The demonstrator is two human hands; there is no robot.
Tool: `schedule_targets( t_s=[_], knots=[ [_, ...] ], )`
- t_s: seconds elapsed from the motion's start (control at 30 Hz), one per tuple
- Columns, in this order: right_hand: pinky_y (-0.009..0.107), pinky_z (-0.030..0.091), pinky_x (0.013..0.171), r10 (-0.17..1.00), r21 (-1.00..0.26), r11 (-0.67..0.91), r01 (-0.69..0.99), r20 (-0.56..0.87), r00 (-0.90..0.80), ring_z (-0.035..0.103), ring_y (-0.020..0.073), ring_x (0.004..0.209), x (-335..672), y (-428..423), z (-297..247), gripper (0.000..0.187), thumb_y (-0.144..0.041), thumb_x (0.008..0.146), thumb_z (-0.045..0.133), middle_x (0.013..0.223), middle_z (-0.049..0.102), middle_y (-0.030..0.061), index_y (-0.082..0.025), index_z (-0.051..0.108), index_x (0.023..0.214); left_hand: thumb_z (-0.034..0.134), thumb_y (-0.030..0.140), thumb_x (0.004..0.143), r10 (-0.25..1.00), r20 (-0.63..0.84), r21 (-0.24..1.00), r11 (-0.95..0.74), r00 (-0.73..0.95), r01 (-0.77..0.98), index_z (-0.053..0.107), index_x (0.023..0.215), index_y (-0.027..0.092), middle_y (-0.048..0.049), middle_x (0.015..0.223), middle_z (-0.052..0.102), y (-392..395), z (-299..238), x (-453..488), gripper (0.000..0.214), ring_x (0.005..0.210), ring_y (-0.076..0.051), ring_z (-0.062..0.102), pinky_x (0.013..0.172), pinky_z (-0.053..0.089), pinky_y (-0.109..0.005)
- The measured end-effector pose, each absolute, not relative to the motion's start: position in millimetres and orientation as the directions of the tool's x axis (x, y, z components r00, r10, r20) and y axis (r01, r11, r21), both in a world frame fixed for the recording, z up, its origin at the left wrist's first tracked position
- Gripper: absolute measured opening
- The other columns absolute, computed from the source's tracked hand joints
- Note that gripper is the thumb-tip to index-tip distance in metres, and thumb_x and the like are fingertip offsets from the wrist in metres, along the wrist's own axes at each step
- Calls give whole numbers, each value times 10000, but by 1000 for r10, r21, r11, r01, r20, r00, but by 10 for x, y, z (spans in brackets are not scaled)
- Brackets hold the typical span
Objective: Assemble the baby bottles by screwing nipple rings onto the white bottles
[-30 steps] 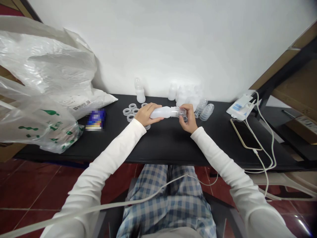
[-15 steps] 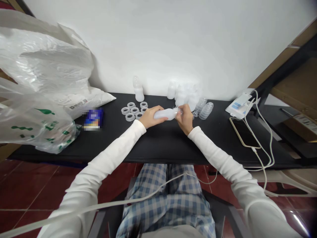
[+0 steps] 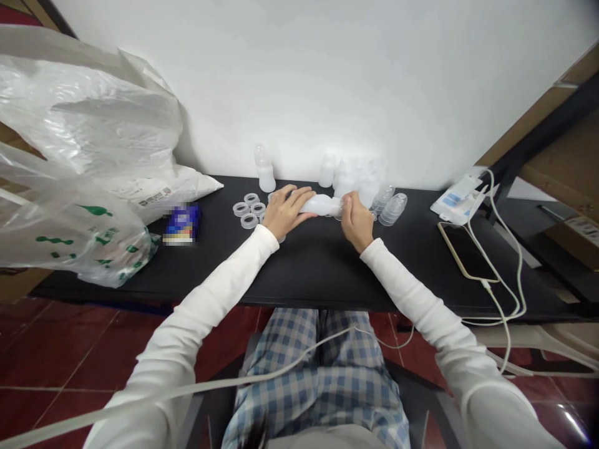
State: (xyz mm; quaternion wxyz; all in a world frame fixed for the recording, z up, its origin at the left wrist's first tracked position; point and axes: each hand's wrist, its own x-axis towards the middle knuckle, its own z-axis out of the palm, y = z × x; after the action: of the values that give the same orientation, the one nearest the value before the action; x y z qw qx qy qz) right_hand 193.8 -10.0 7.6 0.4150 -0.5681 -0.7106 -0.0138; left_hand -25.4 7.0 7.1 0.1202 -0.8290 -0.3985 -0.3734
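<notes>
A translucent white baby bottle lies sideways in the air between my hands, above the black table. My left hand wraps the bottle's base end, fingers over its top and thumb below. Closed around the neck end is my right hand; its fingers hide most of the fitting there. Several clear collar rings lie beside my left hand, partly covered by it. Behind them stands a bottle with a clear domed cap. Past my right hand are several white bottles and clear domed caps.
Large plastic bags and a blue packet occupy the table's left side. On the right lie a phone, its white cable and a white-and-blue package. A white wall rises behind the table.
My left hand has rolled over the bottle, its fingers now lying across the top. My right hand has turned at the neck, knuckles more upward. The view has shifted slightly.
</notes>
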Motion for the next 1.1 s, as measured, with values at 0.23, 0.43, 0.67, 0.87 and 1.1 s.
schedule_targets(
  t_s=[0.23,0.43,0.67,0.87,1.1],
  knots=[
    [315,441,694,692,-408,494,768,719,-63,641,214,865,1952,-85,-36,376,-407,1050,272,1049,672,103,-180,497,1249,681,480,873,755,655,435,-407,27,803,574,1253,176,-156,1275,644,235,114,-385,498,1161,-318,585,1055,454,-464],
    [374,375,827,653,66,550,833,587,-478,565,242,911,1887,-25,-162,300,-271,1011,403,971,650,118,-176,686,1048,733,369,850,839,530,671,-328,-122,665,547,1110,189,-139,1187,596,723,123,-410,367,1144,-279,613,1005,506,-423],
    [465,284,984,697,199,447,872,534,-479,505,306,1097,1894,-29,-255,324,-256,1001,432,1170,651,169,-196,711,1155,708,288,863,929,313,703,-87,-197,705,546,1117,146,-201,1197,608,1085,96,-279,332,1225,-361,595,1066,451,-517],
    [519,250,1050,731,192,440,877,491,-474,476,333,1184,1903,-16,-269,362,-246,1011,394,1177,680,162,-159,704,1176,618,318,931,945,247,607,22,-216,794,526,1237,53,-288,1299,584,1021,158,-200,415,1274,-381,575,1059,450,-473],
    [515,251,1050,735,179,444,878,488,-471,472,330,1179,1908,-19,-257,368,-217,1008,373,1181,674,163,-132,674,1200,534,328,963,960,233,415,45,-154,908,541,1282,83,-223,1290,613,637,258,-243,402,1234,-340,590,1029,458,-420]
  ],
)
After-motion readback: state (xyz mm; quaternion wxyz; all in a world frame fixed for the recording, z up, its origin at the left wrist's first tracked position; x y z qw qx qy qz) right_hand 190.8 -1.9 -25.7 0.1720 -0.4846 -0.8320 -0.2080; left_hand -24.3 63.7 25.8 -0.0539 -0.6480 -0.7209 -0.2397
